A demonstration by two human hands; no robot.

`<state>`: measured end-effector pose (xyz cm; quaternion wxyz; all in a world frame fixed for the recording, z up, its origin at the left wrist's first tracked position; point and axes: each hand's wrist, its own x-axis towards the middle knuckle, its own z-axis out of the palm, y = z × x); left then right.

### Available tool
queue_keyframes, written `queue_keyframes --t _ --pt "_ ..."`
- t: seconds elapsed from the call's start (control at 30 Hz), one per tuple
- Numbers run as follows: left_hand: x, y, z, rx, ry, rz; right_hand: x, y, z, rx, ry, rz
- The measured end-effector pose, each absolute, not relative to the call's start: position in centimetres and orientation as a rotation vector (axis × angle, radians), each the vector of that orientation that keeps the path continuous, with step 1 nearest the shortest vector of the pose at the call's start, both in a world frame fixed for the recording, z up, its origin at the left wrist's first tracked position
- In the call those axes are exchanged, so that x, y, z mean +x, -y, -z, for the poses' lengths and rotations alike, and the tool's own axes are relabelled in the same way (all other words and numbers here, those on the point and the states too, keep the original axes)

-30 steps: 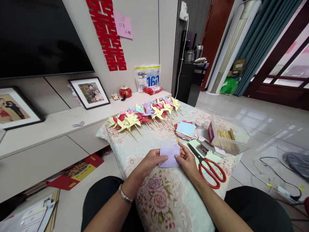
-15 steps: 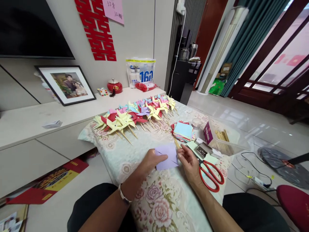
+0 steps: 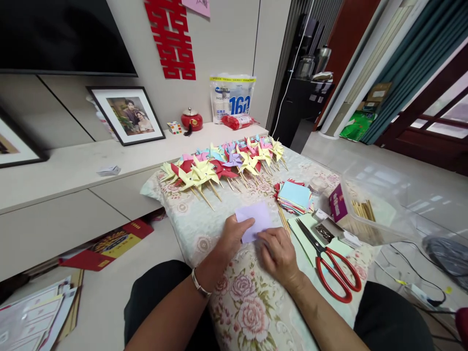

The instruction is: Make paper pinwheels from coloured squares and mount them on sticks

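A folded lilac paper square [image 3: 256,218] lies on the flowered tablecloth [image 3: 248,302] in front of me. My left hand [image 3: 232,237] pins its left edge with the thumb on top. My right hand [image 3: 278,253] lies flat on the paper's lower right part, fingers pressed down. A row of finished paper pinwheels [image 3: 223,165] on wooden sticks lies across the far side of the table. A stack of coloured paper squares [image 3: 295,196] sits to the right of the lilac sheet.
Red-handled scissors [image 3: 334,268] lie at the right, beside a small tin of pins [image 3: 326,231] and a clear box of wooden sticks [image 3: 365,209]. A low white cabinet [image 3: 66,180] with framed photos stands at left. Cables trail on the floor at right.
My right hand has moved from pinching the paper's right edge to pressing flat on its lower part. The paper is now folded smaller. The camera view shifted.
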<state>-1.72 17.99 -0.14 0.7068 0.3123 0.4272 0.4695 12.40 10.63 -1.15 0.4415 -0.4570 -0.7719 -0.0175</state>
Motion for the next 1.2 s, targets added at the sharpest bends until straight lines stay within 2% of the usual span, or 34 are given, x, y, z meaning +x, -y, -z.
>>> queue_keyframes --t 0.1,0.33,1.2 --pt "-1.4 -17.9 0.2 0.674 -0.97 -1.07 12.3 -10.3 1.5 -1.143 2.001 0.147" --pt "-1.0 -17.9 0.4 0.637 -0.97 -1.075 12.0 -10.6 1.5 -1.257 2.015 0.161" --pt "-0.9 -17.4 0.5 0.738 -1.025 -1.04 12.4 -10.9 1.8 -1.301 2.02 0.032"
